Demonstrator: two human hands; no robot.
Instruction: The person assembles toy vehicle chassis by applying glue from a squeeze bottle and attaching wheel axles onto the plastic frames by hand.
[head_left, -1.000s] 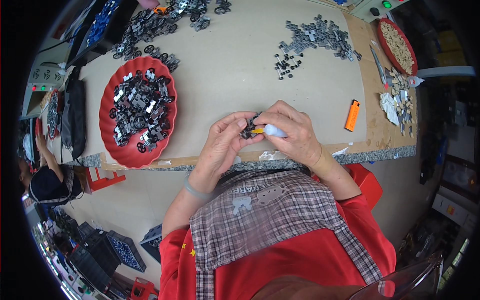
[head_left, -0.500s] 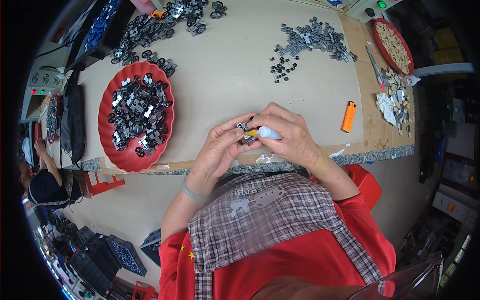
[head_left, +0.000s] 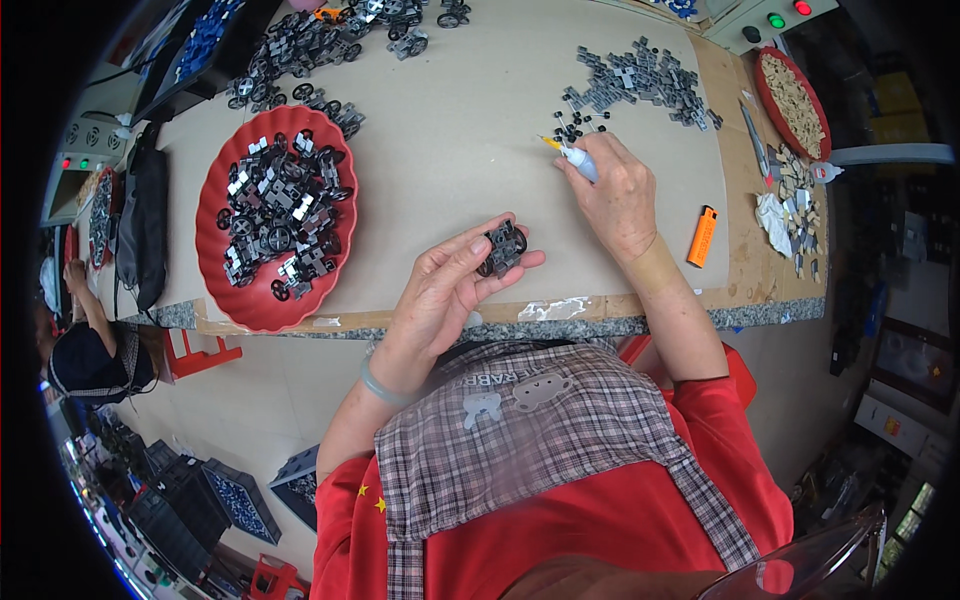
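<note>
My left hand (head_left: 445, 283), palm up near the table's front edge, holds a small grey toy part with black wheels (head_left: 504, 248) between thumb and fingers. Farther right and away from me, my right hand (head_left: 617, 192) is closed around a small whitish glue bottle (head_left: 580, 162). The bottle's yellow nozzle points to the far left, beside a cluster of little black wheels on axles (head_left: 572, 127). Just beyond that cluster lies a pile of flat grey plastic pieces (head_left: 645, 85).
A red scalloped bowl (head_left: 205, 215) of wheeled grey-black assemblies stands left, with more assemblies (head_left: 300, 50) behind it. An orange lighter (head_left: 702, 236) lies right. Tweezers (head_left: 754, 140), crumpled tissue (head_left: 773, 218) and a red bowl of tan pieces (head_left: 822, 140) line the right side. Another person (head_left: 95, 355) works far left.
My right hand has moved away from my left hand, carrying the glue bottle right and farther across the table. The wheeled part stays in my left hand, now in plain sight.
</note>
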